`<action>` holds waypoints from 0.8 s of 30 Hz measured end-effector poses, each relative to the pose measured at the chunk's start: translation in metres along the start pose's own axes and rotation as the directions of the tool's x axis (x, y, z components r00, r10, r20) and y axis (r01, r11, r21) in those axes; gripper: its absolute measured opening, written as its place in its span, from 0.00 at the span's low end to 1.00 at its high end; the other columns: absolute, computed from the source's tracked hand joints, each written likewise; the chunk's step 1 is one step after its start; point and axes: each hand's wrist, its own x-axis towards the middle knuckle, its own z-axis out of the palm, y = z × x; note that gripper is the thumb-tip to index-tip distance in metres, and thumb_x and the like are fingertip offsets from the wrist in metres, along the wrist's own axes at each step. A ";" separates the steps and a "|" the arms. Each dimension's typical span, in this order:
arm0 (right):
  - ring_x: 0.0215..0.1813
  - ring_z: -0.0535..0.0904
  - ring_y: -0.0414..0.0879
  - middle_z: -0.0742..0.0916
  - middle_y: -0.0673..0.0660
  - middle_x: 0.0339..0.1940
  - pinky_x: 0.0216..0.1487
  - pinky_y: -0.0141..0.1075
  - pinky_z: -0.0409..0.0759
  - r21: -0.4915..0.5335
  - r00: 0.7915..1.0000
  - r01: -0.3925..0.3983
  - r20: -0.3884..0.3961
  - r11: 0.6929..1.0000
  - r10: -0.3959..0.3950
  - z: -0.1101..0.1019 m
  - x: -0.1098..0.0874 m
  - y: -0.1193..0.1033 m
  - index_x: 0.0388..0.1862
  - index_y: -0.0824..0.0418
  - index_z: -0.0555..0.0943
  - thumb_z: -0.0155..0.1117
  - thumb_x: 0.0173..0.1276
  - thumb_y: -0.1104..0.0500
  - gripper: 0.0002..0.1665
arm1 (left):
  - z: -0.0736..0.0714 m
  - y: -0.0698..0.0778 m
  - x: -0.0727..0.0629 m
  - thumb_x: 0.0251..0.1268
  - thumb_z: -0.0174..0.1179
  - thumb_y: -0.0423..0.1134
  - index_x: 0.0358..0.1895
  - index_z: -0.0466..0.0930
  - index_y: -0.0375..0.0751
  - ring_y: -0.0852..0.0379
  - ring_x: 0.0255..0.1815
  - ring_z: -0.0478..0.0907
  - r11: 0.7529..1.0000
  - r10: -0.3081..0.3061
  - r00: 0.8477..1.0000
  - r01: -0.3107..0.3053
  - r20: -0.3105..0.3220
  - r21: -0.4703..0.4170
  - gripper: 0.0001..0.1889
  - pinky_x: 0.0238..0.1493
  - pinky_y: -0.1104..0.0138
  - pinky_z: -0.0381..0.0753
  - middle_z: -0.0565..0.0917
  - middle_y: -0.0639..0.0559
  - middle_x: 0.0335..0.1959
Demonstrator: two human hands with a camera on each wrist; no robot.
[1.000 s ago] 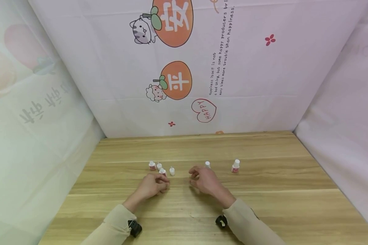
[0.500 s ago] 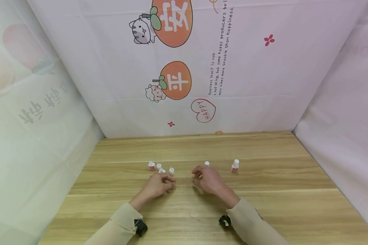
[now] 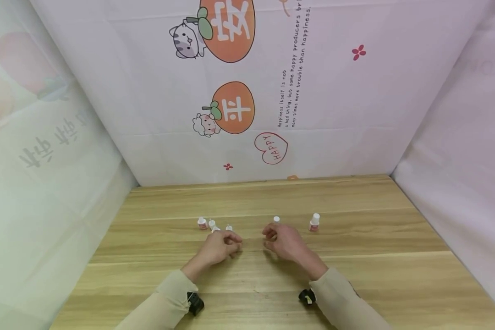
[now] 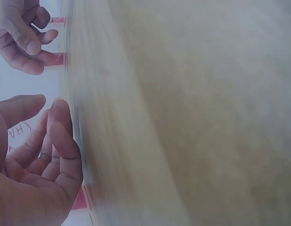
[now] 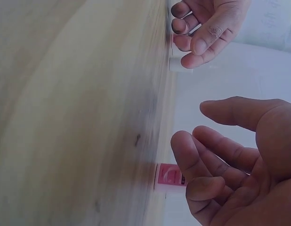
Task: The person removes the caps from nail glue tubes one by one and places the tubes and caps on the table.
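My left hand point(image 3: 220, 247) hovers low over the table with loosely bent fingers and nothing between them. Just behind it are a small white bottle with a red label point(image 3: 202, 225), a white nozzle-like piece point(image 3: 212, 224), a second bottle point(image 3: 216, 229) partly covered by the hand, and another white piece point(image 3: 229, 228). Facing it, my right hand point(image 3: 286, 241) is also empty, thumb apart from the fingers in the right wrist view. A white-capped bottle point(image 3: 276, 219) shows behind its knuckles, mostly hidden. Farther right stands a capped bottle with a red label point(image 3: 314, 222).
The wooden table point(image 3: 247, 293) ends at a white printed cloth point(image 3: 326, 114) hung behind it. More cloth hangs along the left point(image 3: 66, 183) and right sides. A black strap point(image 3: 195, 303) is at the left cuff, another point(image 3: 307, 297) at the right.
My left hand has moved to the right, away from the first bottle and across the second one and the white piece. My right hand has shifted slightly right. The bottles stay in place.
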 end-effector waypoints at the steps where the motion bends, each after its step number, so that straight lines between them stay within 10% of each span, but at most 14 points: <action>1: 0.44 0.86 0.47 0.89 0.52 0.40 0.49 0.44 0.83 0.005 1.000 0.000 -0.002 1.000 0.000 -0.001 0.000 0.001 0.46 0.58 0.84 0.71 0.63 0.60 0.12 | 0.001 0.000 0.001 0.66 0.63 0.37 0.43 0.86 0.39 0.58 0.27 0.83 1.000 0.003 1.000 -0.003 0.000 0.004 0.07 0.25 0.69 0.78 0.88 0.50 0.30; 24: 0.39 0.83 0.41 0.87 0.49 0.35 0.45 0.39 0.82 0.023 0.999 -0.036 -0.003 0.999 0.036 -0.012 -0.005 0.016 0.40 0.58 0.84 0.70 0.64 0.62 0.07 | 0.019 0.012 0.022 0.66 0.64 0.38 0.41 0.86 0.42 0.62 0.26 0.82 1.000 0.006 1.000 -0.007 0.016 0.017 0.06 0.28 0.71 0.78 0.88 0.52 0.28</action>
